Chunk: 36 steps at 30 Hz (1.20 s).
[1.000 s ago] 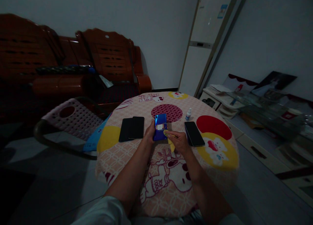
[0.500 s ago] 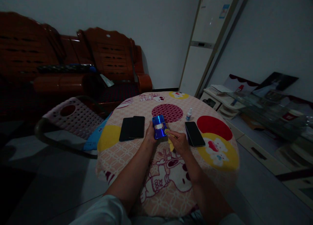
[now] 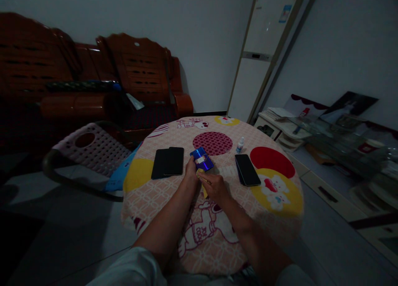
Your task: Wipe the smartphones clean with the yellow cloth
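My left hand (image 3: 190,173) grips a shiny blue phone (image 3: 202,158) by its near end, holding it tilted over the round table (image 3: 149,203). A pale label shows on the phone's back. My right hand (image 3: 212,185) pinches a small yellow cloth (image 3: 203,189) just below the phone's lower edge. Two black phones (image 3: 168,162) lie side by side to the left of my hands. Another black phone (image 3: 247,169) lies to the right, with a small white dropper bottle (image 3: 239,145) standing behind it.
The table wears a pink cartoon-print cloth with red and yellow circles. A pink perforated plastic chair (image 3: 90,147) stands at the left. Dark wooden sofas (image 3: 137,74) line the back wall. A low cabinet with papers and glass (image 3: 314,132) sits at the right.
The blue phone has been turned from nearly upright to tilted and lower. My right hand with the cloth has moved left and toward me, under the phone's edge.
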Motion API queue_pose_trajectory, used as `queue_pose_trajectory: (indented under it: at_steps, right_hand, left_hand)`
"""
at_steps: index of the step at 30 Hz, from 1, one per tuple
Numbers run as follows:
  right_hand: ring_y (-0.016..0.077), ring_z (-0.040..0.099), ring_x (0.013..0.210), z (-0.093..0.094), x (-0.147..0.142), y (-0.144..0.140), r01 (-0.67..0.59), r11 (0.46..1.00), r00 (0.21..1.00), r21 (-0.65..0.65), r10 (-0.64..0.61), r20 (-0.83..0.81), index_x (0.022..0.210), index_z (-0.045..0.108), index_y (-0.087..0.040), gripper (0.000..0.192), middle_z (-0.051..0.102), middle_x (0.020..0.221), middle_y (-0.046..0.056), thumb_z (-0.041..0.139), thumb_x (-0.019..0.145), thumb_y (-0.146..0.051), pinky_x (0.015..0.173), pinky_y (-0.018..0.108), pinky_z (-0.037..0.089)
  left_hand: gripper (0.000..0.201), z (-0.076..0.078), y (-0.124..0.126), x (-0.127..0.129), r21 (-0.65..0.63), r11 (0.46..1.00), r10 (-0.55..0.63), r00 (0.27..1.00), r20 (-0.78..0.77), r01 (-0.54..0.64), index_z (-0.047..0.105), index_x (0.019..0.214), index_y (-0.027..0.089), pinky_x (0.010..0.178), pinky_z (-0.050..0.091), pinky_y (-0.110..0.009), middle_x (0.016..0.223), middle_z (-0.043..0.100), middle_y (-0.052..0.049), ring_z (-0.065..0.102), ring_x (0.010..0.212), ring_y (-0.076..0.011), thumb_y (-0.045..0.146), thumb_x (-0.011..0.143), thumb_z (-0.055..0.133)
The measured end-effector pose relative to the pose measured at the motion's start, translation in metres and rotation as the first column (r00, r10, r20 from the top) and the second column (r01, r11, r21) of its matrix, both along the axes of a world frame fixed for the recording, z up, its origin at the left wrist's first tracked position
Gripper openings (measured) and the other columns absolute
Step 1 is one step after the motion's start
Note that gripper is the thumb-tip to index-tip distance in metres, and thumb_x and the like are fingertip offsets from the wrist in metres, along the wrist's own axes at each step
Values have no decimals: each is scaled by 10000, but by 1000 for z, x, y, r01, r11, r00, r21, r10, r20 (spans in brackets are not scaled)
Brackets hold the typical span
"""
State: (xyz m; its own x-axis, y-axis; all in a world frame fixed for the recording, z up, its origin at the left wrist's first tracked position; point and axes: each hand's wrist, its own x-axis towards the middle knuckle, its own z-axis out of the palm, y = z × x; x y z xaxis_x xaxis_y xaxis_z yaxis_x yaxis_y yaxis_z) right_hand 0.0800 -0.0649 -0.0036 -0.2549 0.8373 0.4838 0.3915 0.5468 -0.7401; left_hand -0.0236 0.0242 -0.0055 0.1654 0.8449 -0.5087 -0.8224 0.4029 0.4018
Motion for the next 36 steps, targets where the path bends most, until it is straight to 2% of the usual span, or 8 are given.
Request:
queue_pose_trajectory:
  at_steps: [4,8,11,18,24,31,36]
  right_hand:
    - [219,671,999,3,7,2,56,998,998,6,-56,-26,1126,681,-262,312,706,1095,52,527,859,-210,891,338,524]
    - [226,660,1025,7,20,6,184,983,980,-5,-184,-77,1123,684,-260,305,700,1109,43,526,863,-236,889,334,526]
    - [227,655,1036,7,23,6,225,974,970,0,-224,-98,1118,687,-251,301,698,1115,44,523,866,-245,889,331,528]
    - [222,674,993,7,15,2,74,997,994,-11,-75,-81,1094,697,-248,284,712,1078,35,557,848,-238,895,337,529]
    - [225,663,1023,16,23,2,146,986,961,-77,-160,-226,1048,717,-233,261,714,1069,30,572,833,-260,892,348,542]
    - [232,683,967,25,24,2,119,975,919,-185,-179,-351,995,738,-214,248,727,1030,45,606,800,-295,843,346,558]
    - [230,700,890,25,30,6,142,966,907,-217,-215,-362,982,740,-205,252,740,977,47,618,785,-303,770,333,572]
  left_hand:
    - [293,7,-1,2,-29,997,71,997,-22,-71,606,916,111,560,506,-231,613,620,-21,583,482,-122,330,931,412]
    - [302,15,-5,5,-43,996,76,996,-45,-78,610,928,116,573,521,-257,604,626,-25,602,494,-144,291,944,364]
    - [312,17,-7,6,-41,997,69,997,-47,-71,613,940,111,582,526,-262,609,634,-30,613,504,-148,288,948,357]
    - [314,20,-8,3,-1,1000,21,998,-56,-21,612,886,104,525,508,-233,571,625,-28,587,447,-131,311,950,384]
    - [358,23,-11,3,2,1000,-12,988,-154,13,615,838,125,484,494,-231,573,640,-35,596,442,-139,367,955,378]
    - [408,12,-6,2,38,994,-87,967,-241,99,644,913,121,516,505,-236,613,659,-61,616,480,-148,454,928,408]
    - [494,8,-11,7,93,979,-147,944,-295,181,664,949,127,496,503,-253,623,663,-80,621,485,-170,563,868,445]
